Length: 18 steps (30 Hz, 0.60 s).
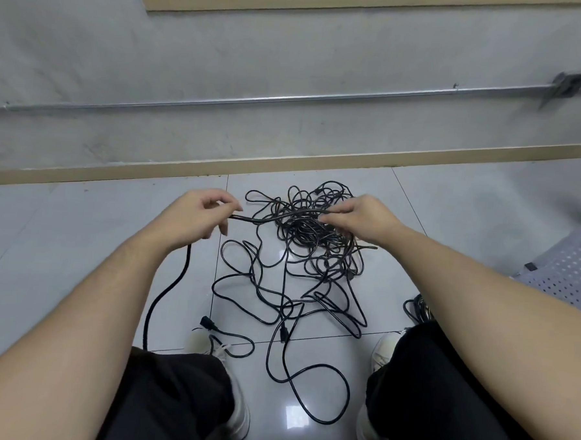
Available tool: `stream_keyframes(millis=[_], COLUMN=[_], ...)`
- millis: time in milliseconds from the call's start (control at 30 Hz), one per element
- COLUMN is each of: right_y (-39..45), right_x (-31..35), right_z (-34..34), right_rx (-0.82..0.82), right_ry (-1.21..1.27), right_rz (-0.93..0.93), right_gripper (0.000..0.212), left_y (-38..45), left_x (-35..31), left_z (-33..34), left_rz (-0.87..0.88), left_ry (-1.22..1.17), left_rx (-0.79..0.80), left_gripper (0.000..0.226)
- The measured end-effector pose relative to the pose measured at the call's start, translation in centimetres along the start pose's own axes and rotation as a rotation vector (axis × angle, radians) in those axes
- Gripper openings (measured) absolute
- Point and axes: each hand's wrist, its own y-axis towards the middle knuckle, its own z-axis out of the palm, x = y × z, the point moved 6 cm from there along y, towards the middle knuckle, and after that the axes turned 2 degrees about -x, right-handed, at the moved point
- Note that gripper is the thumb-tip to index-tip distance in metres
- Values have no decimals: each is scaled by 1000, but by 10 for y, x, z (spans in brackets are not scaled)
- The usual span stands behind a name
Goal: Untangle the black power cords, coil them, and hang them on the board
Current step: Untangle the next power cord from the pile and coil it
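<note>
Black power cords (pixel 301 250) lie in a dense tangle on the tiled floor (pixel 79 242), single strands impossible to trace. Left hand (pixel 195 215) pinches one raised cord, grip closed on it. Right hand (pixel 360 216) curls into the knot, fingertips hidden among strands. Another coil (pixel 417 309) sits half hidden behind the right arm.

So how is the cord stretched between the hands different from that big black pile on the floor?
The held cord runs as one raised strand between the left hand and right hand; the tangled pile lies on the floor tiles. The held cord follows a single traceable line, while the tangled pile is many crossed loops. The held cord is pinched at both ends of that span; most of the tangled pile is untouched. Both are thin black cable.
</note>
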Motion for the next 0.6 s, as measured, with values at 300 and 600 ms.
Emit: stream_keyframes(millis=[300, 600], right_y=[-14, -26], right_x=[50, 31], right_z=[6, 17], right_rx=[-46, 272], right_ry=[-3, 259], right_rz=[-173, 9], right_gripper=[15, 34], left_y=[2, 8], left_x=[-37, -50], left_z=[64, 45], left_rz=[161, 178], left_ry=[108, -233], left_rx=[251, 4], left_gripper=[17, 27])
